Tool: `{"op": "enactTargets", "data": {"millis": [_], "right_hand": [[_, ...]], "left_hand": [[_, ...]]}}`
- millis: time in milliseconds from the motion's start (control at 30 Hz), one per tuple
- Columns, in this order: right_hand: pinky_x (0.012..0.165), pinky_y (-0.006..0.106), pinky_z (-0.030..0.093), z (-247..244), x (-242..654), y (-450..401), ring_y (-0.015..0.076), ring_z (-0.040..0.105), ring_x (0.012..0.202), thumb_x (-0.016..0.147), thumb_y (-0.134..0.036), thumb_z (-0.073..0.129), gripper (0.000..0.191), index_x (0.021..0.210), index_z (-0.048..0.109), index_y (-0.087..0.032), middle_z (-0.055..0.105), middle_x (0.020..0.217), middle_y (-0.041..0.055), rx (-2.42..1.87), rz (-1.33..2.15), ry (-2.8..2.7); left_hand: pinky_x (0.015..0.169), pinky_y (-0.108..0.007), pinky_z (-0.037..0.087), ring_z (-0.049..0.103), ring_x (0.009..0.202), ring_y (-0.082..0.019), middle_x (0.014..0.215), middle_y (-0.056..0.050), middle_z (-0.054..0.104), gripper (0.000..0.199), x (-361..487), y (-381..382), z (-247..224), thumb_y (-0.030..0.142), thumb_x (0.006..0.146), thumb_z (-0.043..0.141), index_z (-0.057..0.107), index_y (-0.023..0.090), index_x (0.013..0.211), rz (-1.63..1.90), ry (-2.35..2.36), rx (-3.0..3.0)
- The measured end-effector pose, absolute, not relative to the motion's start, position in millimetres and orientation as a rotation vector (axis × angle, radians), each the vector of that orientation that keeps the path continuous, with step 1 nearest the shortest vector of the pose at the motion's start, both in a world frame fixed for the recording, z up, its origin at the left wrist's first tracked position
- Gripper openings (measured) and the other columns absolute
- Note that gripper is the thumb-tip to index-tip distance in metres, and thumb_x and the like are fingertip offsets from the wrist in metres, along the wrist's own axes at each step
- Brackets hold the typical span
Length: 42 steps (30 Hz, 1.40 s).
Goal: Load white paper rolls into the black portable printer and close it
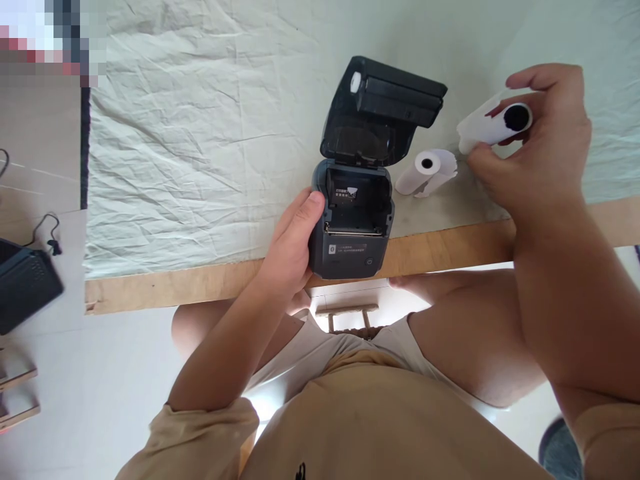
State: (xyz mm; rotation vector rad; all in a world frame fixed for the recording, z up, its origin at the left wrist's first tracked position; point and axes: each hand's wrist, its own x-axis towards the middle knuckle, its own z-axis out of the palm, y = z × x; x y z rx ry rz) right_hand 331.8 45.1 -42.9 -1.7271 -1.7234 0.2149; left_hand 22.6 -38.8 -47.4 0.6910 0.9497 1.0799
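A dark portable receipt printer (353, 257) is gripped along its left side by my left hand (293, 243). Its lid (370, 130) is swung up and back, and the paper bay shows no roll inside. In my right hand (547, 147) is a paper roll (493, 127) with a wide dark core and a loose end hanging toward the left. My right thumb and fingers are closed around it. Between the printer and that hand, a second paper roll (413, 177) with a small dark core rests on the cloth, its outer layer partly unrolled.
A pale wrinkled cloth (200, 133) covers the table, whose wooden front edge (170, 287) runs above my thighs. On the floor at left lies a dark box-like object (30, 283) with a thin cord. A dark round item (563, 450) is at the lower right.
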Motion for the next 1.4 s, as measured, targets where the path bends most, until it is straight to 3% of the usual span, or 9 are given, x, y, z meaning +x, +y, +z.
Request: {"op": "enactTargets", "data": {"millis": [133, 233, 300, 400, 600, 800, 1000, 1233, 1400], "right_hand": [[0.085, 0.042, 0.06, -51, 345, 49, 0.0143, 0.062, 0.083, 0.071, 0.004, 0.074, 0.096, 0.155, 0.047, -0.032, 0.069, 0.149, 0.009, -1.723, 0.322, -1.831], [0.097, 0.051, 0.062, -51, 350, 46, 0.0254, 0.074, 0.11, 0.072, -0.002, 0.075, 0.1, 0.162, 0.046, -0.033, 0.064, 0.16, 0.0134, -1.59, 0.225, -1.924], [0.106, 0.057, 0.059, -45, 345, 38, 0.0359, 0.071, 0.134, 0.081, -0.013, 0.075, 0.08, 0.156, 0.057, -0.033, 0.069, 0.152, 0.0135, -1.412, 0.03, -1.933], [0.095, 0.057, 0.063, -34, 325, 19, 0.036, 0.077, 0.118, 0.094, -0.027, 0.067, 0.047, 0.141, 0.07, -0.032, 0.075, 0.126, 0.0101, -1.2, -0.152, -1.941], [0.112, 0.062, 0.063, -44, 293, 5, 0.0384, 0.072, 0.138, 0.099, -0.031, 0.073, 0.063, 0.16, 0.055, -0.029, 0.069, 0.154, 0.0158, -1.267, -0.059, -2.233], [0.096, 0.054, 0.063, -54, 292, 10, 0.0318, 0.075, 0.105, 0.101, -0.033, 0.072, 0.04, 0.141, 0.07, -0.032, 0.075, 0.117, 0.0086, -1.466, 0.107, -2.204], [0.093, 0.055, 0.063, -63, 295, 20, 0.031, 0.072, 0.099, 0.092, -0.034, 0.083, 0.036, 0.127, 0.075, -0.036, 0.074, 0.112, 0.0074, -1.273, 0.3, -2.1], [0.106, 0.063, 0.065, -40, 265, 8, 0.0389, 0.071, 0.133, 0.103, -0.048, 0.079, 0.036, 0.136, 0.069, -0.038, 0.076, 0.128, 0.0111, -1.256, 0.586, -1.958], [0.107, 0.064, 0.066, -23, 237, -8, 0.0399, 0.07, 0.141, 0.101, -0.047, 0.083, 0.039, 0.138, 0.07, -0.039, 0.079, 0.133, 0.0094, -1.193, 0.634, -1.957]], "left_hand": [[0.086, -0.041, 0.077, 0.087, 0.122, -0.036, 0.106, -0.002, 0.088, 0.05, 22, -38, -47, 0.075, 0.1, 0.078, 0.08, 0.026, 0.108, 1.08, 0.947, 0.693], [0.084, -0.041, 0.076, 0.087, 0.12, -0.035, 0.108, -0.002, 0.089, 0.048, 22, -39, -46, 0.073, 0.1, 0.079, 0.081, 0.026, 0.109, 1.062, 0.955, 0.68], [0.083, -0.04, 0.076, 0.087, 0.119, -0.035, 0.107, -0.001, 0.088, 0.044, 21, -39, -46, 0.07, 0.101, 0.079, 0.081, 0.026, 0.11, 1.069, 0.955, 0.677], [0.08, -0.037, 0.074, 0.088, 0.115, -0.032, 0.101, 0.0, 0.087, 0.04, 21, -40, -47, 0.066, 0.103, 0.079, 0.08, 0.027, 0.11, 1.095, 0.966, 0.688], [0.088, -0.039, 0.074, 0.088, 0.115, -0.031, 0.105, -0.001, 0.086, 0.039, 23, -40, -42, 0.065, 0.103, 0.08, 0.076, 0.026, 0.105, 1.108, 0.997, 0.687], [0.087, -0.037, 0.075, 0.087, 0.117, -0.031, 0.106, -0.001, 0.087, 0.039, 23, -41, -42, 0.065, 0.1, 0.082, 0.074, 0.028, 0.109, 1.091, 0.986, 0.661], [0.086, -0.042, 0.075, 0.086, 0.121, -0.034, 0.105, -0.003, 0.087, 0.042, 21, -40, -45, 0.069, 0.101, 0.078, 0.074, 0.028, 0.108, 1.07, 0.979, 0.707], [0.079, -0.038, 0.074, 0.087, 0.113, -0.033, 0.104, -0.002, 0.088, 0.045, 23, -39, -45, 0.072, 0.1, 0.078, 0.077, 0.028, 0.112, 1.093, 0.998, 0.696], [0.068, -0.034, 0.069, 0.088, 0.101, -0.03, 0.105, -0.003, 0.089, 0.044, 23, -41, -40, 0.066, 0.097, 0.085, 0.078, 0.027, 0.115, 1.075, 1.007, 0.779]]}}
